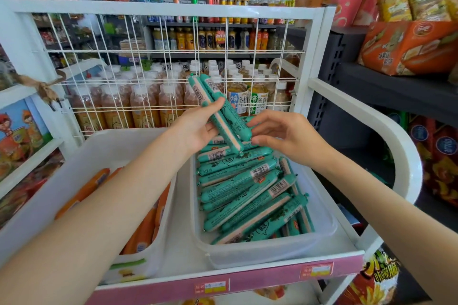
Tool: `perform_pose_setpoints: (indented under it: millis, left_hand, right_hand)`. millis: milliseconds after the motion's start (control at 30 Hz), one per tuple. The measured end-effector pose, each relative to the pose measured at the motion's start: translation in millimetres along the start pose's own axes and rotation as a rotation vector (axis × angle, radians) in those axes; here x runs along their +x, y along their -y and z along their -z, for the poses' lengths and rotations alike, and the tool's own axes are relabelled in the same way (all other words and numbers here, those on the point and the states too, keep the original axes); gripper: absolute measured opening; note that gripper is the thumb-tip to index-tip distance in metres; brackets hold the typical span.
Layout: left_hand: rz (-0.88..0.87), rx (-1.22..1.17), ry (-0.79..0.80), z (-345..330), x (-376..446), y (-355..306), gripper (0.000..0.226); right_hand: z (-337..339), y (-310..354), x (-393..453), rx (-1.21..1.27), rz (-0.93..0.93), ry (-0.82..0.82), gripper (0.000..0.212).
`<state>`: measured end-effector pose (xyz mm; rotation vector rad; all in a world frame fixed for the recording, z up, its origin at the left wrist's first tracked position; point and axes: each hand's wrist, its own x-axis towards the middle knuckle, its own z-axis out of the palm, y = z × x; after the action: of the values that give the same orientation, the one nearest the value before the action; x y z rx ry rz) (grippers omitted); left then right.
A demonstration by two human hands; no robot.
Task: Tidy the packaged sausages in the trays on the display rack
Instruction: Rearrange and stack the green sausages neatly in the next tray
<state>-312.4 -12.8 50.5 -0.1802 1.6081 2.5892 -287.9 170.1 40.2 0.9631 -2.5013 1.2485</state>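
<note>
Shop shelving filled the upper frame behind your white display rack [322, 62]. At lower centre, the right tray [270, 250] held jumbled green sausages [247, 190]. Your left hand [198, 129] clasped a lifted bundle [218, 111] mid-sorting; your right hand [285, 136] hovered loose-fingered. Next, probably lay them parallel.

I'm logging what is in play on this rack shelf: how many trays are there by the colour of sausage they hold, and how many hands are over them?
Tray of green sausages: 1
Tray of orange sausages: 1
Hands: 2, the left hand holding green sausages, the right hand open beside them
Total: 4
</note>
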Motion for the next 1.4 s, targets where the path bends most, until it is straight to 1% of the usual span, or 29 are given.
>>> perform_pose_setpoints:
  millis: [67,100,200,267,300,433,500,600,667,733,767,800,833,900,933,967,1033,1067,1100,1167,1200,1233,1300,1367,1400]
  left_hand:
    - [0.0,-0.007,0.002,-1.2,-0.3,-0.1,0.007]
    - [-0.002,-0.005,0.002,-2.1,-0.2,0.0,0.007]
    - [-0.013,-0.009,-0.014,-5.5,-1.3,2.6,0.006]
    - [-0.007,-0.036,-0.018,-9.2,-2.7,6.3,0.005]
    - [-0.002,-0.05,-0.017,-11.3,-4.0,8.1,0.005]
    - [0.011,-0.154,-0.045,-15.4,-9.1,12.3,0.008]
    - [0.035,-0.158,-0.034,-13.2,-12.6,15.2,0.009]
    - [0.121,-0.084,0.033,-6.8,-17.9,21.1,0.011]
    - [0.198,-0.035,0.12,-1.2,-21.8,23.0,0.016]
    - [0.28,0.108,0.219,4.2,-27.5,22.4,0.024]
    - [0.296,0.245,0.258,7.1,-30.2,21.7,0.027]
    - [0.27,0.397,0.274,10.3,-32.5,20.7,0.027]
    - [0.194,0.548,0.265,13.5,-33.5,19.8,0.025]
    - [-0.075,0.842,0.191,20.9,-30.6,19.1,0.015]
    - [-0.209,0.972,0.169,23.2,-29.5,19.2,0.01]
    - [-0.302,1.076,0.187,24.6,-27.9,20.9,0.011]
    - [-0.378,1.218,0.278,23.9,-25.6,29.3,0.013]
    - [-0.41,1.284,0.318,21.4,-25.7,34.5,0.013]
    - [-0.457,1.362,0.353,17.7,-26.4,39.7,0.018]
    - [-0.542,1.543,0.453,8.3,-29.1,51.2,0.034]
    - [-0.559,1.65,0.514,3.2,-30.7,57.9,0.043]
    - [-0.549,1.756,0.579,-1.5,-31.7,66.0,0.052]
    - [-0.437,1.919,0.703,-12.2,-34.5,85.3,0.076]
    - [-0.295,2.009,0.746,-21.5,-36.6,104.8,0.101]
    - [-0.253,2.041,0.748,-25.0,-36.7,111.4,0.108]
  right_hand:
    - [-0.4,0.7,-2.2,-0.024,0.011,-0.005,0.026]
    - [-1.7,1.5,-3.9,-0.054,0.015,0.006,0.03]
    - [-11.3,3.6,-8.2,-0.181,-0.006,0.053,0.052]
    - [-19.2,3.1,-9.2,-0.187,-0.037,0.018,0.055]
    - [-21.9,3.0,-9.0,-0.13,-0.066,-0.022,0.052]
    - [-23.8,1.7,-9.0,0.39,-0.231,-0.255,0.029]
    - [-20.6,0.5,-8.5,0.577,-0.325,-0.345,0.019]
    - [-12.2,-3.7,-6.4,0.745,-0.425,-0.423,0.013]
    - [-7.3,-9.7,-1.7,0.682,-0.459,-0.448,0.013]
    - [-2.5,-21.3,5.0,0.558,-0.496,-0.406,0.015]
    - [0.9,-27.6,8.6,0.507,-0.521,-0.353,0.015]
    - [4.4,-32.6,12.0,0.475,-0.546,-0.283,0.016]
    - [8.0,-37.5,15.1,0.454,-0.568,-0.213,0.017]
    - [10.9,-44.2,19.5,0.387,-0.593,-0.107,0.016]
    - [8.8,-45.1,20.4,0.298,-0.581,-0.067,0.015]
    - [5.7,-45.0,21.4,0.145,-0.538,-0.023,0.015]
    - [-1.9,-42.6,22.7,-0.185,-0.406,0.085,0.022]
    - [-4.1,-41.2,22.5,-0.287,-0.348,0.111,0.025]
    - [-3.2,-40.2,21.9,-0.353,-0.312,0.096,0.026]
    - [7.5,-37.8,17.7,-0.415,-0.298,-0.019,0.023]
    - [15.1,-36.8,13.1,-0.439,-0.303,-0.06,0.021]
    - [22.6,-35.3,7.2,-0.47,-0.309,-0.052,0.019]
    - [33.4,-28.5,-8.5,-0.513,-0.315,0.095,0.016]
    - [36.0,-20.0,-23.4,-0.488,-0.317,0.276,0.014]
    - [34.6,-17.1,-28.8,-0.47,-0.325,0.356,0.014]
